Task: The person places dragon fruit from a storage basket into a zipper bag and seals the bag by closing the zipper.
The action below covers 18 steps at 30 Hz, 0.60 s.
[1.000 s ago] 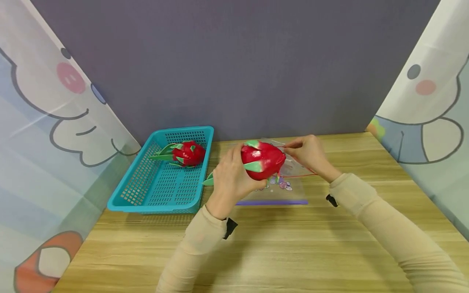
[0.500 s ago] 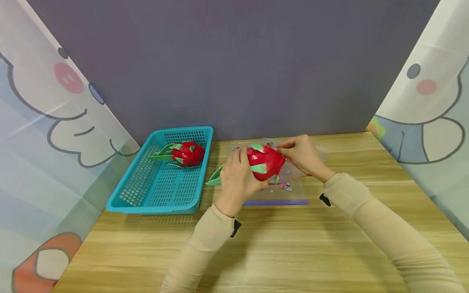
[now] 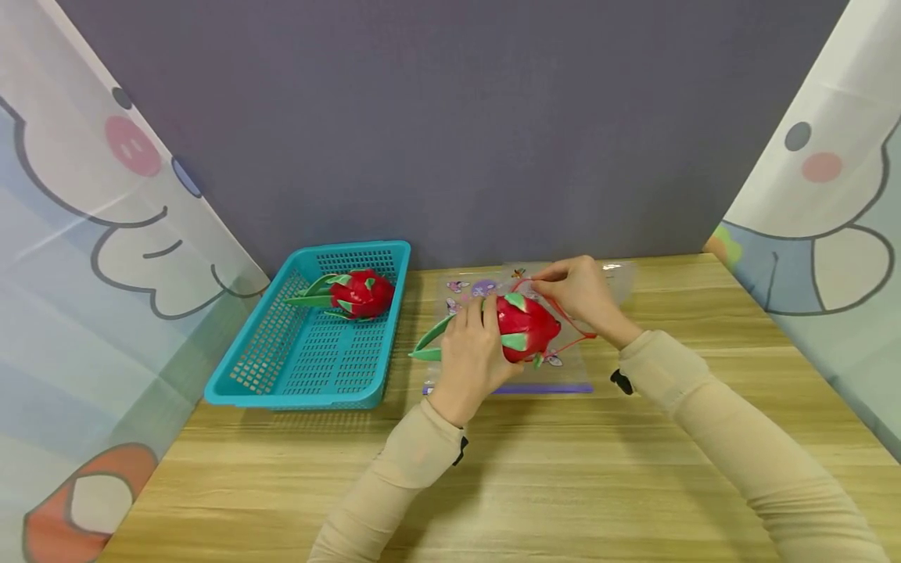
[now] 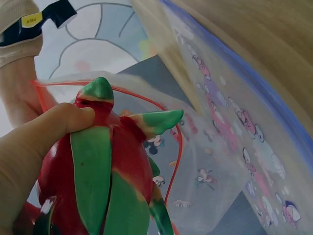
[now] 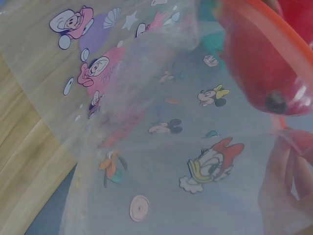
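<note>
Near the desk's [image 3: 535,485] far edge, the left hand [image 3: 470,356] is gripping a dragon fruit [image 3: 526,327] at the mouth of a zip bag [image 3: 486,291], whose red rim the right hand [image 3: 580,295] is pinching open.

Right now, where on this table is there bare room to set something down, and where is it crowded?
Bare wood spans the table's near half, crossed only by the sleeves, and the strip right of the printed bag. The teal basket has floor free in front of its dragon fruit. Crowded: the bag mouth, where left hand, right hand and held dragon fruit meet.
</note>
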### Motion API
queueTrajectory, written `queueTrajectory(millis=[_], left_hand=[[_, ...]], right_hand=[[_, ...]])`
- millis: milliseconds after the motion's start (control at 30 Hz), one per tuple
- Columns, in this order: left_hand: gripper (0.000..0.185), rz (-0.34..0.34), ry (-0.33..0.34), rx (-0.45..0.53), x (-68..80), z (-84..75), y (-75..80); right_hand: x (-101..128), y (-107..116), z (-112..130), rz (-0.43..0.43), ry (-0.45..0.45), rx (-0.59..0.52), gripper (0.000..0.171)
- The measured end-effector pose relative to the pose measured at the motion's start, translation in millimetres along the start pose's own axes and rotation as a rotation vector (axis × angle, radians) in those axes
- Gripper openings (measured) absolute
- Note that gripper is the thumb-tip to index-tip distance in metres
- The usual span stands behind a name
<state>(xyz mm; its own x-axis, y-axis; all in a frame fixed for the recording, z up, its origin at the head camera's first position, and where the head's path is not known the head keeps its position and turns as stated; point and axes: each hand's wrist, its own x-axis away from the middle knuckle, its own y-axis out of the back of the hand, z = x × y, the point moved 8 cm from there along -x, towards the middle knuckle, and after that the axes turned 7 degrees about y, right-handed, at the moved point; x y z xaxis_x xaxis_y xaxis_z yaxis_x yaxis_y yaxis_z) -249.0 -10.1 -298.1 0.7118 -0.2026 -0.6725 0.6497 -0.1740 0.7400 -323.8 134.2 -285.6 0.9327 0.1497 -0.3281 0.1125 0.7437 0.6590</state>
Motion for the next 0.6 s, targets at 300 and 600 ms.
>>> queueTrajectory(millis=[300, 600], left_hand=[[0.103, 0.045, -0.032, -0.052, 2.4, -8.7, -5.8], [0.106, 0.019, -0.059, -0.059, 6.9, -17.6, -4.9]], right_hand=[[0, -2, 3, -0.005, -0.006, -0.027, 0.017], [-2, -1, 4, -0.002, -0.017, -0.053, 0.019]])
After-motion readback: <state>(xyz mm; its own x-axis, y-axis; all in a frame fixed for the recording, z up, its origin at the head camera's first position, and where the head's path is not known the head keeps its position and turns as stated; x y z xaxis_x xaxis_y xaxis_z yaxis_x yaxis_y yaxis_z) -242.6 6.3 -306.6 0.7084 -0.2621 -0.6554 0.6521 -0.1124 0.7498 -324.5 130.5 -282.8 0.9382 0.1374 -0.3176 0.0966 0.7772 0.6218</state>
